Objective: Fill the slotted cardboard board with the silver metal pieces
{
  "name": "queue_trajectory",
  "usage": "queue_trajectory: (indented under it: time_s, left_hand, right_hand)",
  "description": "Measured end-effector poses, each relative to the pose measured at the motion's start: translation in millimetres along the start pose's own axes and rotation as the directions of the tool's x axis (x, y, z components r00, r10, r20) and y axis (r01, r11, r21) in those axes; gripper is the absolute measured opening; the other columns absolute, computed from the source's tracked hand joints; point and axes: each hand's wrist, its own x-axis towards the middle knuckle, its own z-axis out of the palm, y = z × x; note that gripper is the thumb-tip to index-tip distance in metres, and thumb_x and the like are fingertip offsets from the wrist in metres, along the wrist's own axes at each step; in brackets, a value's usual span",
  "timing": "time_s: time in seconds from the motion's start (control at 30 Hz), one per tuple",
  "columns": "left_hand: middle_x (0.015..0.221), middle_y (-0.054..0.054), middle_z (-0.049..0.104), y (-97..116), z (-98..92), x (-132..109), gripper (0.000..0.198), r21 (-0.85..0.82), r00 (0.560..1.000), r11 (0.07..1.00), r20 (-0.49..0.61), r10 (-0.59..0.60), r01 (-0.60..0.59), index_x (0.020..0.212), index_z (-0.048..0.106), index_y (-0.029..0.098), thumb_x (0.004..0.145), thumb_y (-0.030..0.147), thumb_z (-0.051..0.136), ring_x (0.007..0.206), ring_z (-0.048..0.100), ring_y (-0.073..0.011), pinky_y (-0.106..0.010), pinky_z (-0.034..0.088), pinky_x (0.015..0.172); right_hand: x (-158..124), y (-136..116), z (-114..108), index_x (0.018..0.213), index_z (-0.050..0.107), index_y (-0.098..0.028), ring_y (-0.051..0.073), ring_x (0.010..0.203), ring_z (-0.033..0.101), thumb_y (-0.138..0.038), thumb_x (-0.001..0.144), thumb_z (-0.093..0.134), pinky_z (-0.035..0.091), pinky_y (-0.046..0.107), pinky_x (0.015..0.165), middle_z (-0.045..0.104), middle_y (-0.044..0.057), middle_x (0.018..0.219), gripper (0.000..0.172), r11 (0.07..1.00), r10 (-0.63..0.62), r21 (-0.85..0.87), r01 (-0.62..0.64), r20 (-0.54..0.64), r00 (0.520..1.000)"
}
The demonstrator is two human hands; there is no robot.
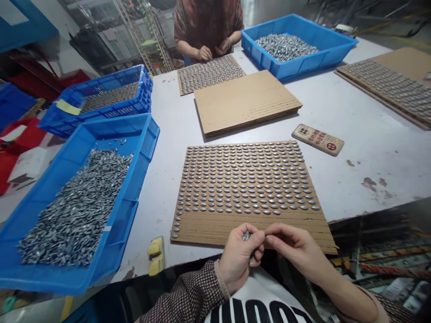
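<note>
My left hand point(237, 258) is closed around several small grey metal pieces point(247, 235), which show between thumb and curled fingers. Close beside its thumb, my right hand point(298, 251) has thumb and forefinger pinched together; whatever lies between those fingertips is too small to make out. Both hands are over the near edge of a corrugated cardboard sheet point(215, 226). Rows of leaf-shaped metal pieces point(242, 179) cover most of the sheet, with a short column at its near left. Bare corrugated strips show along the near side.
A blue bin point(129, 224) of loose metal pieces stands left, with a blue crate point(134, 105) behind. Beyond the sheet are a cardboard stack point(249, 101), a phone-shaped patterned object point(318, 139) and another blue bin point(313, 63). A yellow object point(156, 255) lies near the edge. Opposite, a person point(208, 27) handles another filled sheet.
</note>
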Motion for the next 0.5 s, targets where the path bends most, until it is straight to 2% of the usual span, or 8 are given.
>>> queue_trajectory:
  time_s: [0.1,0.2,0.3,0.37,0.43,0.5]
  left_hand:
    - [0.056,0.005,0.052,-2.0,2.0,1.7,0.039,0.029,0.999,0.999,-0.007,0.034,-0.034,0.077,0.047,0.018,0.070,0.042,0.077,0.044,0.040,-0.0025,-0.015,0.017,0.039]
    - [0.057,0.005,0.052,-3.0,5.2,3.0,0.038,0.035,0.998,0.998,-0.005,0.059,-0.059,0.077,0.047,0.018,0.070,0.040,0.077,0.045,0.040,-0.0026,-0.014,0.019,0.039]
    - [0.062,0.003,0.054,3.7,8.5,1.8,0.036,-0.005,1.000,1.000,-0.001,0.015,-0.015,0.078,0.049,0.017,0.072,0.041,0.075,0.046,0.042,-0.0029,-0.013,0.020,0.038]
    - [0.069,0.000,0.058,12.4,9.2,-0.8,0.032,-0.068,1.000,0.998,-0.010,0.012,-0.012,0.081,0.052,0.016,0.076,0.042,0.071,0.050,0.048,-0.0050,-0.013,0.026,0.038]
    - [0.079,-0.003,0.061,20.0,7.8,-4.4,0.026,-0.153,0.996,0.985,-0.055,0.076,-0.084,0.088,0.056,0.015,0.082,0.039,0.064,0.060,0.058,-0.0097,-0.017,0.040,0.045]
    - [0.088,-0.006,0.064,22.5,5.2,-7.7,0.021,-0.223,0.989,0.967,-0.101,0.106,-0.126,0.095,0.057,0.015,0.086,0.034,0.058,0.072,0.064,-0.0143,-0.023,0.050,0.058]
  right_hand:
    - [-3.2,1.9,1.9,0.093,0.066,-0.019,0.013,0.067,0.060,-0.037,0.092,0.056,0.050,0.022,0.055,0.066,0.002,0.080,0.021,0.999,0.020,0.051,-0.020,-0.007,1.000]
    - [-7.0,2.6,1.9,0.094,0.066,-0.020,0.014,0.072,0.062,-0.035,0.092,0.055,0.052,0.023,0.060,0.067,0.003,0.084,0.019,1.000,-0.014,0.010,0.015,-0.021,1.000]
    - [-9.2,4.1,-3.8,0.093,0.066,-0.020,0.015,0.074,0.064,-0.031,0.093,0.053,0.054,0.024,0.064,0.067,0.004,0.084,0.017,0.995,-0.082,-0.064,0.079,-0.051,0.995]
    - [-9.2,9.1,-15.0,0.096,0.066,-0.021,0.016,0.079,0.065,-0.027,0.093,0.053,0.056,0.025,0.068,0.068,0.005,0.089,0.014,0.970,-0.183,-0.184,0.158,-0.128,0.975]
    - [-7.9,18.4,-31.4,0.101,0.065,-0.023,0.018,0.087,0.066,-0.022,0.092,0.054,0.056,0.027,0.074,0.068,0.006,0.096,0.014,0.883,-0.342,-0.404,0.238,-0.208,0.916]
    - [-5.2,30.2,-48.9,0.107,0.064,-0.024,0.019,0.093,0.065,-0.017,0.092,0.053,0.055,0.030,0.079,0.067,0.007,0.102,0.020,0.719,-0.486,-0.641,0.271,-0.184,0.854]
